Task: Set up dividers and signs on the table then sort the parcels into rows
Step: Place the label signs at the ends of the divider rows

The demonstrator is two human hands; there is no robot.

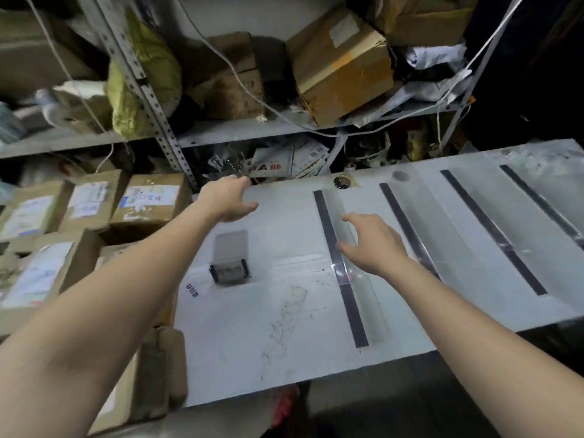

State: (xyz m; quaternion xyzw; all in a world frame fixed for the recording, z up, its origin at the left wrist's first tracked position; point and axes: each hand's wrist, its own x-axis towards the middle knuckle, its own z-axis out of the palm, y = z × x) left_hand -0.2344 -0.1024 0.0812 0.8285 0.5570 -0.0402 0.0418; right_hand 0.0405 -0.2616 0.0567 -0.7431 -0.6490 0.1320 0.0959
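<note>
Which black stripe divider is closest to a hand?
The leftmost divider, the one nearest the small sign stand. The right hand is spread right over it. The other three dividers lie further right.

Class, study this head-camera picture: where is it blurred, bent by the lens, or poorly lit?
Head view: the wide lens bows the shelf post and the table edges; the boxes at the left are soft and blurred; the top right corner falls nearly black; the clear divider barely shows, apart from faint glare.
</note>
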